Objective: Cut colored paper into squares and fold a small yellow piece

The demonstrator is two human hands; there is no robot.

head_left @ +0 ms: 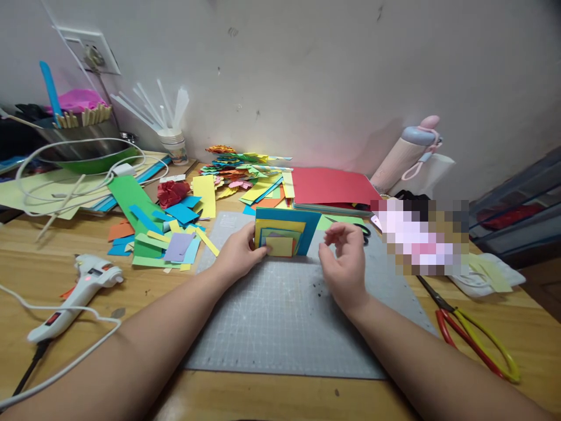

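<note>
A stack of nested paper squares [287, 231], blue at the back with yellow, green and smaller pieces in front, stands upright on the grey cutting mat [284, 316]. My left hand [239, 254] grips the stack at its lower left edge. Just to the right of the stack, my right hand [344, 263] hovers over the mat with its fingers curled loosely and nothing visible in them.
A white glue gun [74, 295] with its cord lies at the left. Coloured paper scraps [166, 231] are piled left of the mat, red sheets [328, 186] behind it. Red-and-yellow scissors [473, 336] lie at the right. A cup of sticks [173, 143] stands by the wall.
</note>
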